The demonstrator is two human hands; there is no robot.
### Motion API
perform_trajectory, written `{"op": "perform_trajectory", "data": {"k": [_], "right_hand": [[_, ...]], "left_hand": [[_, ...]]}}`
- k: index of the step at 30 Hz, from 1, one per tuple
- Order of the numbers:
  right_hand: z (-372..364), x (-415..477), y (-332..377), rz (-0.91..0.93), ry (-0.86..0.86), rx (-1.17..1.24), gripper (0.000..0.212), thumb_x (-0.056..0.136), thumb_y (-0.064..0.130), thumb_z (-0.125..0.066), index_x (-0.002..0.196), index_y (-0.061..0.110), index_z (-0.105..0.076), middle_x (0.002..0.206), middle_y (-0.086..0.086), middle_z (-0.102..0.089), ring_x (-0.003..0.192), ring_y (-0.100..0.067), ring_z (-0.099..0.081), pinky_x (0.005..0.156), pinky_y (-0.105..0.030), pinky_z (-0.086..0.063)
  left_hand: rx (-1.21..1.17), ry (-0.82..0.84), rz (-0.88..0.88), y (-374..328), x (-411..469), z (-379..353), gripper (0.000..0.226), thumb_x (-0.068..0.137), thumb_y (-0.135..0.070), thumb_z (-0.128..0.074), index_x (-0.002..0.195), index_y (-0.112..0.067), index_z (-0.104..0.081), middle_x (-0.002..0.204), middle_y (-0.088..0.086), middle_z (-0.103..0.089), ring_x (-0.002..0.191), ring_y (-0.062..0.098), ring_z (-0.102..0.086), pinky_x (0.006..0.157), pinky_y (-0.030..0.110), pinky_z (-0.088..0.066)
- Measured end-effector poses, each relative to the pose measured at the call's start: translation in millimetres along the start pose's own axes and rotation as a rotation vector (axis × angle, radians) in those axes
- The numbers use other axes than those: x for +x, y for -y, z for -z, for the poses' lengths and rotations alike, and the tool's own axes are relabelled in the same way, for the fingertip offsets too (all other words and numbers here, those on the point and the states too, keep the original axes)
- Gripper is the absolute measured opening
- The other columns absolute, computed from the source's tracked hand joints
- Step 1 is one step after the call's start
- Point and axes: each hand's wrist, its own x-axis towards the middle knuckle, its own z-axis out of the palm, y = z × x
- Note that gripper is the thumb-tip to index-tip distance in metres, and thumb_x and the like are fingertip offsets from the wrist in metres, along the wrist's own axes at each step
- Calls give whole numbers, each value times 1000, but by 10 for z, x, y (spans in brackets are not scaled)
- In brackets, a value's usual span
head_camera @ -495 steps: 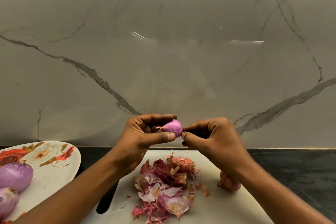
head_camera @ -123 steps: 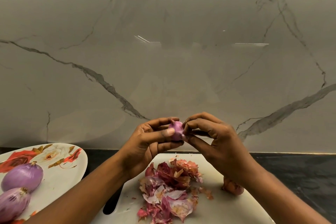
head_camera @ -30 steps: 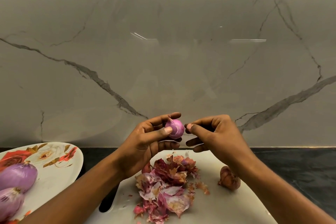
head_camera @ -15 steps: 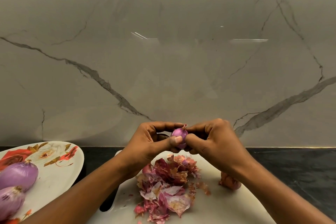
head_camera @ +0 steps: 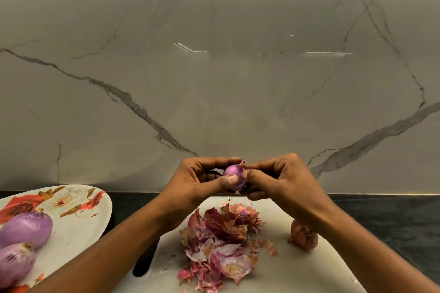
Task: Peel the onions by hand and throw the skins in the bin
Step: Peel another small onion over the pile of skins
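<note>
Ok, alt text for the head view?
The left hand grips a small purple onion above a white cutting board while the right hand pinches skin at its tip. Skins pile on the board; two onions lie on a floral plate.

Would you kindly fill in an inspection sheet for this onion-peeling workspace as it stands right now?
Surface: white cutting board on a dark counter.
Job's things: small onion held above the board; unpeeled onion on the board's right side; purple onion and second purple onion on the floral plate; no bin in view.
Clutter: pile of skins mid-board.
Grippers: left hand holds the small onion, thumb across it; right hand pinches its tip.
Cables: nothing seen.
Surroundings: marble-patterned wall behind the counter.
</note>
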Motion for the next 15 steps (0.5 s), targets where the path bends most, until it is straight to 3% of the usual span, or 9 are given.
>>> {"op": "perform_trajectory", "data": {"k": [4,6,10,12,15], "right_hand": [[-10,-5,-54,91,-23,-148,12,93,29,-72,95,29,-84,80,2,-80,73,-21,-77,65,-47,-65],[-28,-23,-85,144,-40,-259,21,89,42,-69,89,27,-84,71,-1,-76,62,-23,-70,55,-50,-59],[-56,-40,-122,232,-46,-421,31,90,51,-69,75,25,-77,55,2,-62,46,-11,-44,43,-37,-40],[-57,-42,-119,272,-45,-449,33,91,52,-67,73,26,-74,53,5,-58,45,-12,-42,41,-28,-33],[-47,-41,-139,306,-63,-493,31,96,40,-68,73,20,-73,53,6,-58,48,-20,-50,42,-25,-33]], "left_hand": [[37,8,-19,25,-2,-2,45,83,-15,-79,127,-10,-73,115,11,-79,106,31,-77,90,35,-62],[93,4,-40,53,-4,-16,44,84,-15,-80,127,-11,-74,116,8,-79,104,30,-77,89,36,-63],[183,-46,-91,95,-12,-57,40,84,-13,-83,123,-13,-77,114,4,-79,99,30,-77,89,41,-64],[206,-66,-109,99,-12,-52,39,84,-11,-84,122,-14,-78,113,3,-78,99,29,-76,88,41,-64],[232,-79,-120,88,2,-38,39,84,-10,-84,122,-14,-78,114,3,-78,101,29,-76,89,42,-64]]}}
